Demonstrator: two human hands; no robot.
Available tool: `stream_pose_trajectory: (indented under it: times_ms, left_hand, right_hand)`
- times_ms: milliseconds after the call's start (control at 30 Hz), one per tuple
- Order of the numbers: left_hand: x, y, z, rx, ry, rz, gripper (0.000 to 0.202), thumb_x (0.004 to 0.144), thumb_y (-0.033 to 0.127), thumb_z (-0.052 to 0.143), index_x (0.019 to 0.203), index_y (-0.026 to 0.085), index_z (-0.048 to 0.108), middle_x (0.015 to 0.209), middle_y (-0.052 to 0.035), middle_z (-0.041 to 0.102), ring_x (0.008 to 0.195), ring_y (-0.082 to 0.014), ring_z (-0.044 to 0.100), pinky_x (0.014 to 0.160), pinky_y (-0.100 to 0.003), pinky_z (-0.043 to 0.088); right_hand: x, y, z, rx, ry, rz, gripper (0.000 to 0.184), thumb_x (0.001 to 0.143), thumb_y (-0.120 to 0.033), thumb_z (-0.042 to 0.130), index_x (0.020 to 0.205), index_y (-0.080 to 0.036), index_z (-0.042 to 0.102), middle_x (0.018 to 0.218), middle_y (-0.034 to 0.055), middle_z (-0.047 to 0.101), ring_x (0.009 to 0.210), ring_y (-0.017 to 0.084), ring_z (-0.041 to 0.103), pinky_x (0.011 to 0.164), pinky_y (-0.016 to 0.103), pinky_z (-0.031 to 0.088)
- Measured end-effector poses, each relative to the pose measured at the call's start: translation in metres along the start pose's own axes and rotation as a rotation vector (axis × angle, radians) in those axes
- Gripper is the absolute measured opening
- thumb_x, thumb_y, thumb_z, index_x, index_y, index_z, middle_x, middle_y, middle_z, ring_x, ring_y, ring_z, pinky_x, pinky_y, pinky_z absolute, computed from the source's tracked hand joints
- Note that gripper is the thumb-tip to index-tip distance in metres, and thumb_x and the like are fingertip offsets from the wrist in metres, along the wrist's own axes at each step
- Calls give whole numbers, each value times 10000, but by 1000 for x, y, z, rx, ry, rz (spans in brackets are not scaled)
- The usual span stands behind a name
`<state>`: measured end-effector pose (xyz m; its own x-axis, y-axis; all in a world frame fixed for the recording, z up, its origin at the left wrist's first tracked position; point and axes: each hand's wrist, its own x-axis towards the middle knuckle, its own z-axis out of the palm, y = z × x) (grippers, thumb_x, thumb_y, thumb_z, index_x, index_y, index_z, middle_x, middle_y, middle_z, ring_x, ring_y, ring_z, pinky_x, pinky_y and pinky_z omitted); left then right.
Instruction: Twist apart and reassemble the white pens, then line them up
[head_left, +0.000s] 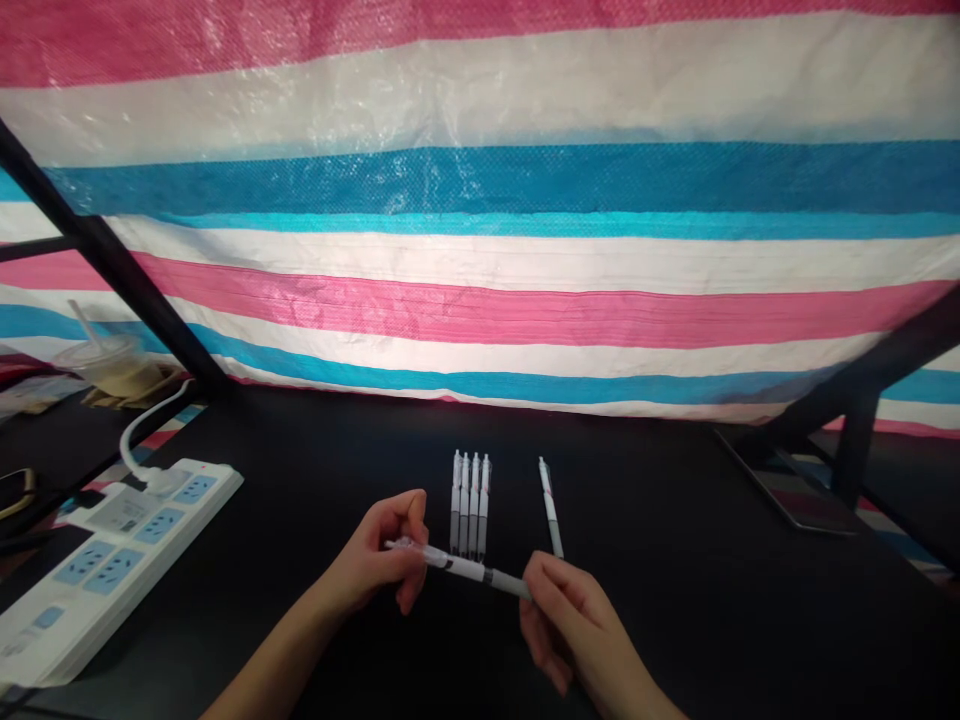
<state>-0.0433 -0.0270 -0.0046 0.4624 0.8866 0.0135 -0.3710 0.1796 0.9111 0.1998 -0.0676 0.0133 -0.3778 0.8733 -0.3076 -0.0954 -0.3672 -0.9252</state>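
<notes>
A white and grey pen (469, 569) is held level between my two hands, above the black table. The fingers of my left hand (390, 550) are closed around its clear clip end. My right hand (566, 610) pinches the grey grip end between thumb and fingers. Just beyond, several similar pens (470, 500) lie side by side in a neat row, pointing away from me. One more pen (550, 505) lies alone to the right of that row, its near end close to my right hand.
On the left a white power strip (150, 560) has a plug and cable in it. A dark tablet-like slab (795, 485) lies at the right by a black frame leg. Striped plastic sheeting (480, 320) hangs behind the table (337, 440). A lidded cup (105, 360) stands far left.
</notes>
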Motion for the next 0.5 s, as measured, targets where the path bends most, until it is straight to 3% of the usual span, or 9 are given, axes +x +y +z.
stream_pose_trajectory:
  times_ms: [133,333,500]
  left_hand:
    - [-2,1,-1,-1,-19,-7,295,748,274,761,761,198,476,407,52,587,288,-92,482,334,-154,262]
    - [-5,6,2,9,-155,-87,350,727,287,798,759,195,462,450,38,624,323,-89,520,352,-151,269]
    - [-6,8,2,43,-160,-99,361,740,305,798,764,197,454,467,34,628,341,-96,545,349,-149,255]
  right_hand:
    - [-4,-4,2,18,75,-123,323,840,-447,688,765,-194,502,496,-94,519,335,18,356,385,164,207]
    - [-8,7,-2,209,65,-215,252,799,-349,668,757,-216,458,487,-92,511,337,25,282,376,175,152]
    - [-8,11,-7,352,126,-285,203,735,-266,658,691,-213,467,452,-107,411,371,29,178,400,190,113]
